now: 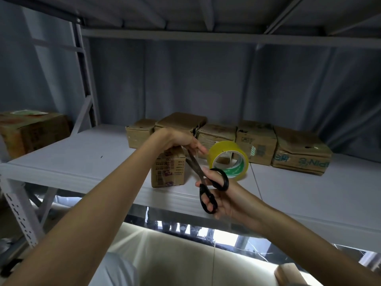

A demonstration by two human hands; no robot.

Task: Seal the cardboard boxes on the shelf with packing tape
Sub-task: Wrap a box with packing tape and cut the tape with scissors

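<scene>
A small cardboard box (pixel 168 169) stands near the front edge of the white shelf (pixel 82 162). My left hand (pixel 181 140) rests on its top, its fingers reaching toward a yellow roll of packing tape (pixel 227 159) that stands on edge just to the right. A strip of tape between box and roll is too faint to make out. My right hand (pixel 222 195) grips black-handled scissors (pixel 206 182), blades parted and pointing up-left at the gap between box and roll. Several more cardboard boxes (pixel 255 143) line the back of the shelf.
A larger cardboard box (pixel 31 131) sits on the neighbouring shelf at far left. A grey upright post (pixel 86 83) with diagonal braces stands at the left. Another shelf board runs overhead (pixel 206 38). A cardboard corner (pixel 288 273) shows at bottom right.
</scene>
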